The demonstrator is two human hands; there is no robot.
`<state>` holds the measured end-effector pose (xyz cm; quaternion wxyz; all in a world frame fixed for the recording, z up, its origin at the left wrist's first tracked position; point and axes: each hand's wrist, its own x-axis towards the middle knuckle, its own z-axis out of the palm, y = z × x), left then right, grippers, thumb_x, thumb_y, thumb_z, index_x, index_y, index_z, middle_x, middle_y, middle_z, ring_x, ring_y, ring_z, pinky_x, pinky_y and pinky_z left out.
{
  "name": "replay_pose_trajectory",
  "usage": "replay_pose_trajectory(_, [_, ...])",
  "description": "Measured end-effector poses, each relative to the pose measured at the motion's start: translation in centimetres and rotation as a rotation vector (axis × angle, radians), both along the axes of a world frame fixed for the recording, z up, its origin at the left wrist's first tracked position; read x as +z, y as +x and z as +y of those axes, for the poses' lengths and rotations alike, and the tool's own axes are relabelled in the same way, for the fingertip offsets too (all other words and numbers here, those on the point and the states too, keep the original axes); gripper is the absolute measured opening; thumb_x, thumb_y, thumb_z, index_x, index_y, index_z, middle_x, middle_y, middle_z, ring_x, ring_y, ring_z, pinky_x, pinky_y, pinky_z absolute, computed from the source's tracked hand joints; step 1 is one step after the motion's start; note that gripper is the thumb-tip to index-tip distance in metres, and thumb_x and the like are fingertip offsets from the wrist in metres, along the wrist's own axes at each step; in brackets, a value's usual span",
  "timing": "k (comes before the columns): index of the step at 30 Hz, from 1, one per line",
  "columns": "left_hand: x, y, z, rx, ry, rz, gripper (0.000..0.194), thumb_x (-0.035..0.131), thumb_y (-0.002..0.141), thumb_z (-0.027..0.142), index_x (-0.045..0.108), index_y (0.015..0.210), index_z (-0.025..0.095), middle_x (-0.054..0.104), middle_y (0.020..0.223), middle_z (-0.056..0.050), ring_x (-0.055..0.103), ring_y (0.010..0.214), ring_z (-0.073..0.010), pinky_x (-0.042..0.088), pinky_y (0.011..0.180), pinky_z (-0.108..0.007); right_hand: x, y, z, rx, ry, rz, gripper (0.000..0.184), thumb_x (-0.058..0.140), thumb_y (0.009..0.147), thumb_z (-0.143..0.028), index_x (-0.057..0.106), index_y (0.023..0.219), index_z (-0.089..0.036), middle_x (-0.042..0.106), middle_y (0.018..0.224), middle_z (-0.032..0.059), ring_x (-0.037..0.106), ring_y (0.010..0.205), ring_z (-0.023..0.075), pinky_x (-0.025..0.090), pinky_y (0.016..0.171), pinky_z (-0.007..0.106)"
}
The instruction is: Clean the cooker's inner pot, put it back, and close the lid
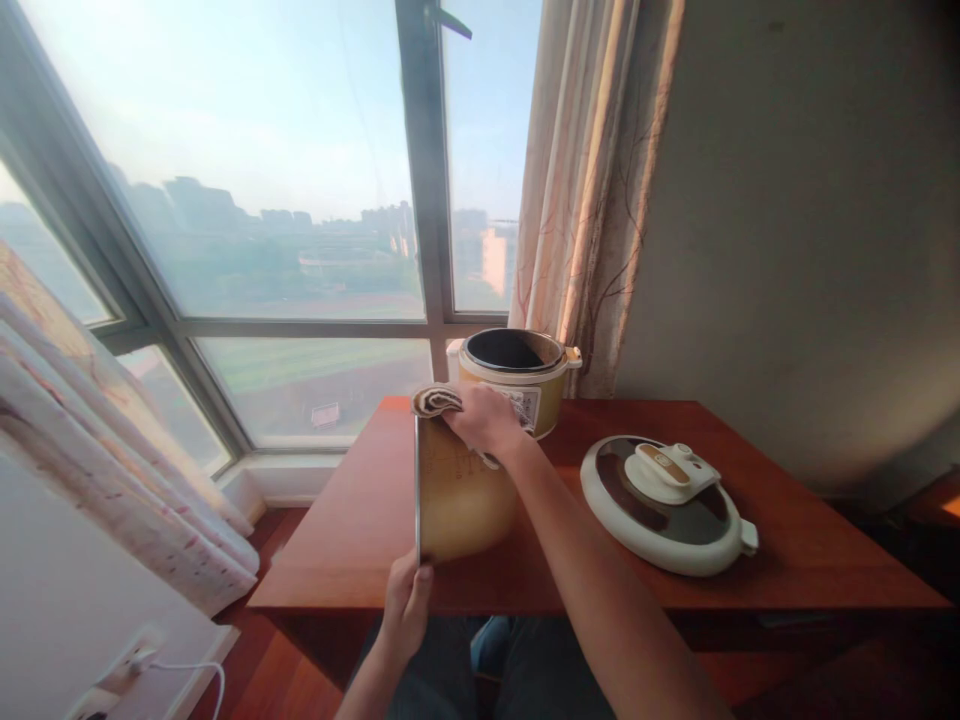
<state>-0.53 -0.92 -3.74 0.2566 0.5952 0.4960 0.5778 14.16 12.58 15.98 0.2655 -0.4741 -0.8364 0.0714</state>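
Note:
A gold-coloured inner pot (pixel 465 510) is tipped on its side above the front of the table, its rim facing left. My left hand (pixel 407 600) grips the lower part of that rim, thumb and fingers closed on it. Over the pot's upper side, my right hand (pixel 487 415) presses a folded striped cloth (pixel 436 400) near the rim. The rice cooker body (pixel 551 395) stands upright just behind, partly hidden by the hand and pot. To the right lies its round white lid (pixel 660 505), with a dark glass middle and a handle on top.
The reddish-brown table (pixel 772 460) reaches from the window (pixel 292 200) towards a grey wall. Patterned curtains (pixel 585 200) hang at both sides of the window. Low on the left wall, a white cable (pixel 202 667) is plugged into a socket (pixel 139 655).

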Motion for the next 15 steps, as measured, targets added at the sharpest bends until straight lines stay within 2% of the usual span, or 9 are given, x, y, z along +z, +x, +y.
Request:
replay_pose_trajectory(4, [-0.3,0.0,0.0,0.042,-0.022,-0.009,0.064,0.048,0.084,0.075,0.068,0.061,0.019,0.063,0.063,-0.008,0.053,0.062,-0.0230,0.048,0.068,-0.035,-0.8,0.7,-1.3,0.014,0.088,0.054,0.034,0.046,0.095,-0.036,0.066,0.121,-0.027,0.070,0.122,0.0050,0.061,0.114,0.0248,0.043,0.097,0.034])
replay_pose_trajectory(8, [-0.3,0.0,0.1,0.108,-0.082,-0.042,0.066,0.048,0.081,0.078,0.066,0.060,0.018,0.063,0.064,-0.008,0.054,0.066,-0.0238,0.046,0.067,-0.034,-2.6,1.8,-3.0,0.075,0.186,0.097,0.050,0.053,0.087,-0.029,0.057,0.137,-0.020,0.056,0.145,0.0051,0.045,0.135,0.0218,0.026,0.117,0.034])
replay_pose_trajectory(11, [0.5,0.2,0.3,0.105,-0.103,-0.113,0.065,0.050,0.081,0.077,0.065,0.060,0.018,0.061,0.062,-0.006,0.052,0.065,-0.0223,0.044,0.063,-0.032,-5.2,2.3,-4.8,0.119,0.309,0.156,0.066,0.057,0.078,-0.027,0.051,0.143,-0.019,0.044,0.155,0.0053,0.032,0.145,0.0251,0.015,0.122,0.041])
replay_pose_trajectory(15, [2.0,0.8,0.8,0.018,-0.132,-0.239,0.059,0.058,0.080,0.072,0.072,0.067,0.016,0.064,0.064,-0.006,0.054,0.068,-0.0229,0.047,0.067,-0.033,-10.4,2.2,-7.9,0.093,0.436,0.204,0.072,0.054,0.077,-0.026,0.044,0.148,-0.019,0.029,0.162,0.0070,0.020,0.150,0.0313,0.015,0.120,0.053])
